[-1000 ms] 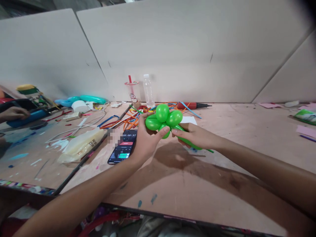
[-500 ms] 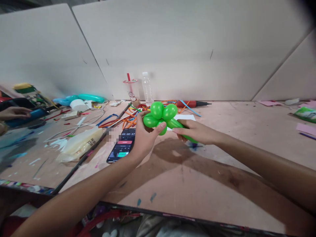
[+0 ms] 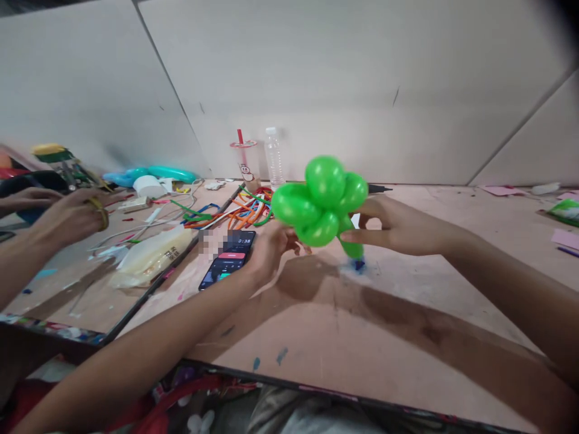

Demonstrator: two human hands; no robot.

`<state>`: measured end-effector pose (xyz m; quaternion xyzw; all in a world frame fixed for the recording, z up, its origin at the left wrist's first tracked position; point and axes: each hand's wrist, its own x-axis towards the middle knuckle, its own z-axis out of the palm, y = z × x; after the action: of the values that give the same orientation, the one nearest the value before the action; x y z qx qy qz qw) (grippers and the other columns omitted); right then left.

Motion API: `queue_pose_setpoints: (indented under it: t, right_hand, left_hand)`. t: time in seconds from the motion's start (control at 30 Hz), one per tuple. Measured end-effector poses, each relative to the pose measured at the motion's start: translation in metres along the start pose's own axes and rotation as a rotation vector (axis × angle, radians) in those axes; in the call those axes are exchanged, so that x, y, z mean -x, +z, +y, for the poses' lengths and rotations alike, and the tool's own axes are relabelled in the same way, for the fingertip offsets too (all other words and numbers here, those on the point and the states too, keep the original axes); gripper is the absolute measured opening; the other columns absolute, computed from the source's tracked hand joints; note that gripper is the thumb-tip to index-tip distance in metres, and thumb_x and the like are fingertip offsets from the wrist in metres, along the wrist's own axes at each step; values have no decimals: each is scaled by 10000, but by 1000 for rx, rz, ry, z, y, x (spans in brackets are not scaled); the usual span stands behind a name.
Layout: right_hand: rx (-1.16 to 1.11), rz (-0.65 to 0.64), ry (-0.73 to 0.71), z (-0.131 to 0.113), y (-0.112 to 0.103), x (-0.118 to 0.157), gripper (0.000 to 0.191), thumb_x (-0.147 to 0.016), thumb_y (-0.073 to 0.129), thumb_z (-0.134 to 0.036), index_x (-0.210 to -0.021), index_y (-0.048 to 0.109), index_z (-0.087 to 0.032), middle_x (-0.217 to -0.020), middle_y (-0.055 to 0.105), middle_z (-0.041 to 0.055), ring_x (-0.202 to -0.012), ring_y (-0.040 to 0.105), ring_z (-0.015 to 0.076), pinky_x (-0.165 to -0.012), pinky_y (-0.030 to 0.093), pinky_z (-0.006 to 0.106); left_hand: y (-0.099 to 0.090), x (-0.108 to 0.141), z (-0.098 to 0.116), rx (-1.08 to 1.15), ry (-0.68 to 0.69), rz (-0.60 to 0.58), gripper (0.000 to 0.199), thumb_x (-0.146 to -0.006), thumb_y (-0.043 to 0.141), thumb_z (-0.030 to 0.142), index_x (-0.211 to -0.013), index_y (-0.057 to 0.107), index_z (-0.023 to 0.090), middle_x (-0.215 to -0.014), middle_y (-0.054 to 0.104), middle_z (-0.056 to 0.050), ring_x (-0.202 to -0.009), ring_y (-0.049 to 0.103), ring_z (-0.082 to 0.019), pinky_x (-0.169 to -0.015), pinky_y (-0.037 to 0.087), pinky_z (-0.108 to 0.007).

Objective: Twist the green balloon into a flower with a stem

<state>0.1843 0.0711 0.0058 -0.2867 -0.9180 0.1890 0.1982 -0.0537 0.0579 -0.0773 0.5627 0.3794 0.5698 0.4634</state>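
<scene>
Cluttered tabletop (image 3: 407,337) before white partitions (image 3: 316,90)

Craft workshop: paint-stained table (image 3: 407,337) w/ loose balloon strips (image 3: 235,214), partition boards (image 3: 316,78).

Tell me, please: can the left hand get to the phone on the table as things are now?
Probably yes. The left hand hovers just right of the phone, which lies face up with nothing on it. The green balloon sits mainly in the right hand, so the left looks free to move.
</scene>
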Motion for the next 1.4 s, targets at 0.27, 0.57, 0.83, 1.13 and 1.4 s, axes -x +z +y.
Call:
queue_pose_setpoints:
  t: [0.27, 0.57, 0.83, 1.13, 1.4]
  right_hand:
    - [-555, 284, 133, -12, 26, -11, 271, -844, 694, -474, -872, 683, -205, -868, 669, 32, -819, 636, 214, -706, 540, 346]
    - [-570, 348, 315, -3, 37, -16, 308, -826, 686, -474, -930, 691, -183, -889, 676, 59, -800, 633, 209, -560, 507, 281]
    - [-770, 167, 220, -11, 41, -12, 255, -799, 734, -448, -839, 679, -202, -791, 693, 35, -728, 661, 217, -669, 546, 357]
    - [-834, 282, 240, -10, 46, -12, 269, -807, 720, -450, -883, 693, -193, -963, 696, 73, -798, 628, 215, -674, 510, 350]
    - [-730, 458, 293, -2, 57, -17, 347, -821, 683, -564, -857, 700, -219, -843, 676, 52, -829, 621, 230, -588, 501, 315]
  left_hand:
    - [21, 26, 2, 79, -98, -456, 347, -887, 628, 490, -1035, 610, 176, -903, 645, -62, -820, 618, -188, -768, 480, -325]
    - [19, 27, 3, -152, -98, -389, 305, -863, 645, 464, -956, 593, 179, -781, 557, 6, -691, 533, -136, -616, 418, -252]
    - [15, 23, 2, 209, -198, -460, 331, -762, 697, 365, -1012, 643, 156, -877, 709, -80, -847, 674, -247, -803, 503, -368]
    - [18, 25, 4, 213, -196, -458, 412, -837, 694, 535, -994, 646, 158, -841, 637, -37, -576, 613, -133, -553, 499, -277]
    - [18, 25, 0, 15, -104, -298, 358, -831, 721, 456, -995, 597, 164, -850, 654, -21, -665, 618, -141, -597, 450, -255]
